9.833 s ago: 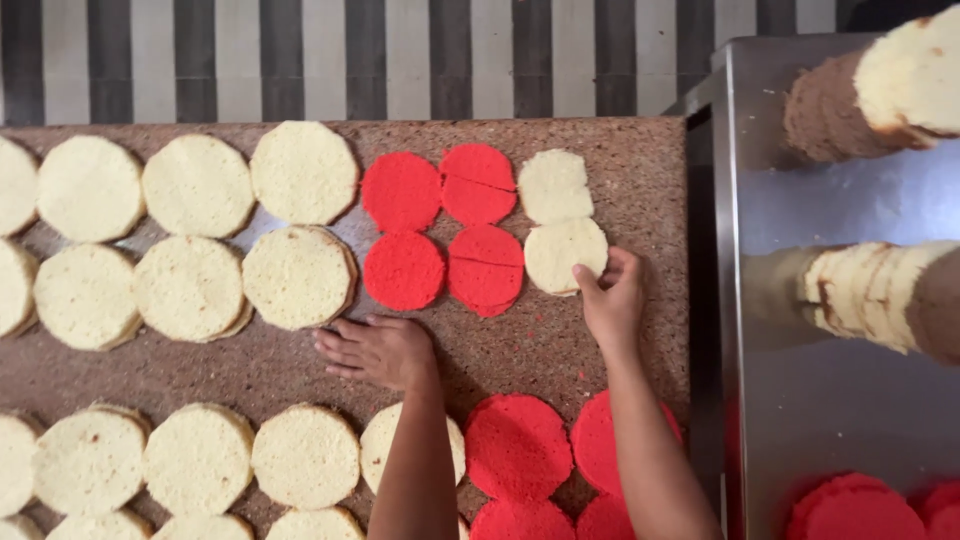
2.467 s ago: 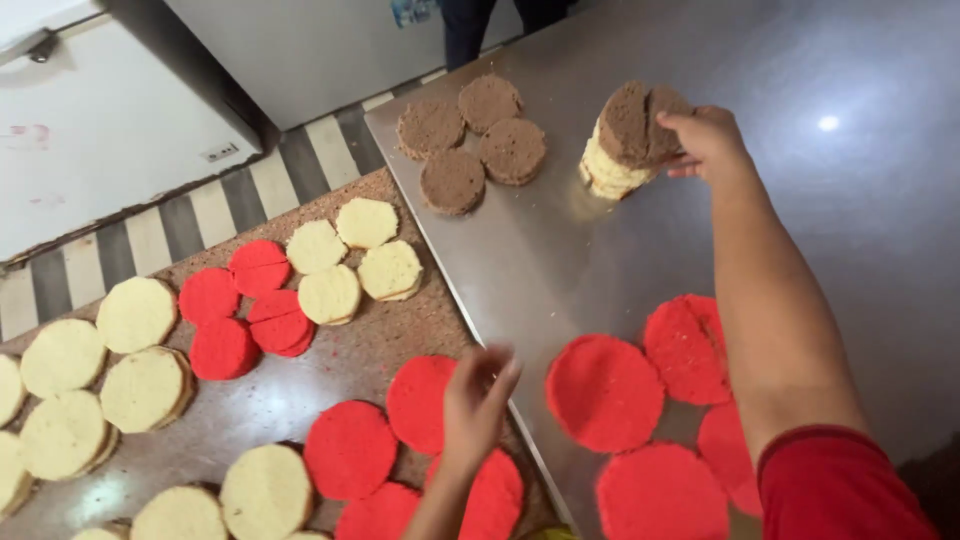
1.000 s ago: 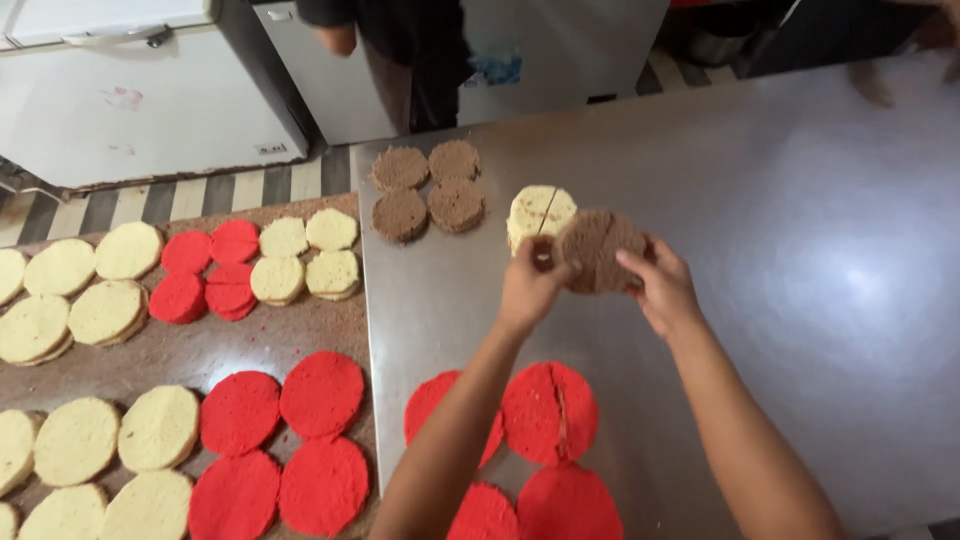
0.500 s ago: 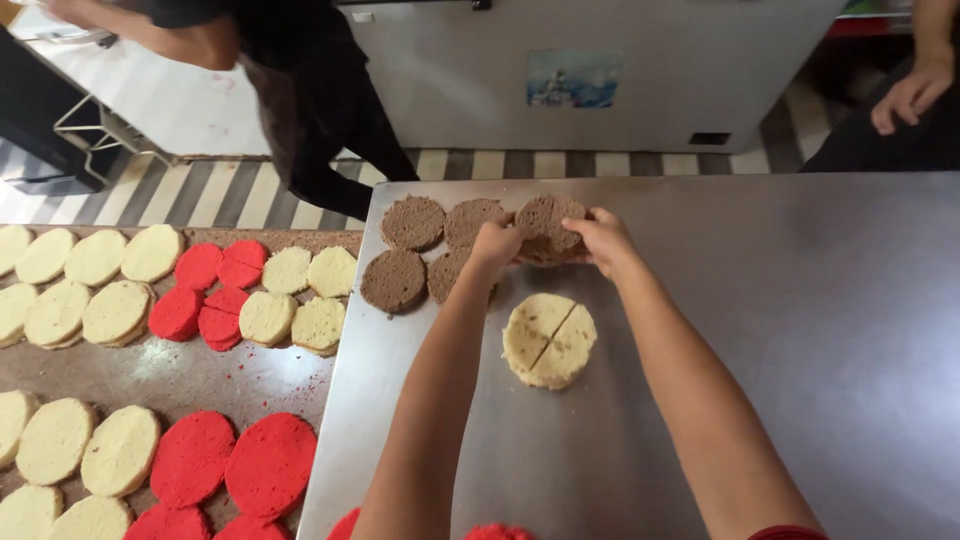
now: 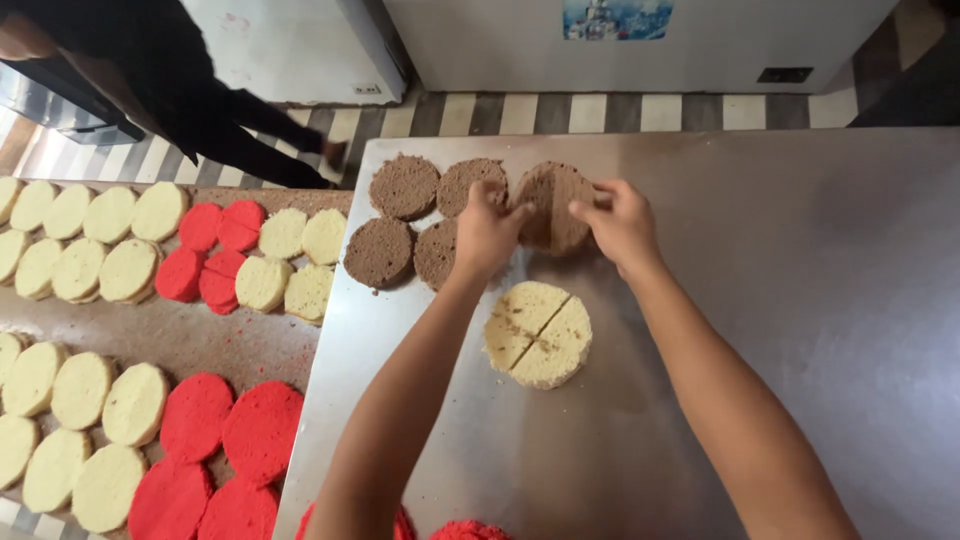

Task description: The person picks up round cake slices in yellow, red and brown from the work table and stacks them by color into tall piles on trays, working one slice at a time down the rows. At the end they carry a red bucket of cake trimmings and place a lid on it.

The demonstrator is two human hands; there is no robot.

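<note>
Steel table point(image 5: 800, 330), bakery floor behind. Left hand point(image 5: 487, 232) and right hand point(image 5: 618, 222) pinch a split brown cake round point(image 5: 553, 205) from both sides, fingers curled on its edges, beside four brown rounds point(image 5: 404, 186). Risk: halves slide apart or crumble under uneven squeeze; cut cream round point(image 5: 538, 334) sits just below the wrists.

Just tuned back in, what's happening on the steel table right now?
The person's left hand and right hand both grip a split brown cake round at the far side of the steel table, beside four other brown rounds laid flat. A cream round cut in two lies just nearer, untouched. On the brown counter to the left sit rows of cream and red rounds. Another person in dark clothing stands beyond.
</note>
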